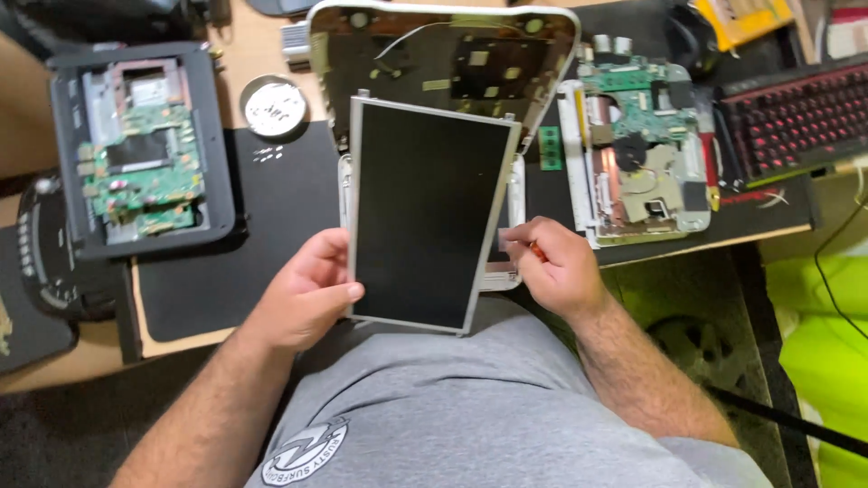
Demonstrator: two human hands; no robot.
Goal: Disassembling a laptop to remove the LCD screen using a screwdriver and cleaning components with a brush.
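Far to the left of the left fingers [348,291], an opened dark laptop base [140,149] lies on the worktop [181,343] with its green circuit board [145,172] bare. Nearer, up and to the left of those fingers, a round tin lid [274,107] sits at the edge of a black mat [262,226].

The left hand [307,294] grips the lower left edge of a flat screen panel [429,212], thumb laid across its dark face and the other fingers curled behind its metal rim; the hand is closed on the panel. The panel stands tilted up between the two hands, its lower edge near the person's grey shirt [434,407], its top edge leaning against a white laptop lid shell [443,54] that lies open behind it with a thin wire across its brown inner face.

Just right of the panel's lower right edge, the right hand [556,267] is bunched, its fingers [520,237] pinched shut on a small tool with an orange handle [539,252], the tip held at the panel's side frame. I cannot tell whether the tip touches the frame.

Up and to the right of the right fingers lies a small green memory stick [550,146], then a second white laptop base [637,149] with its board and fan bare. Farthest right sits a black keyboard with red keys [796,117].
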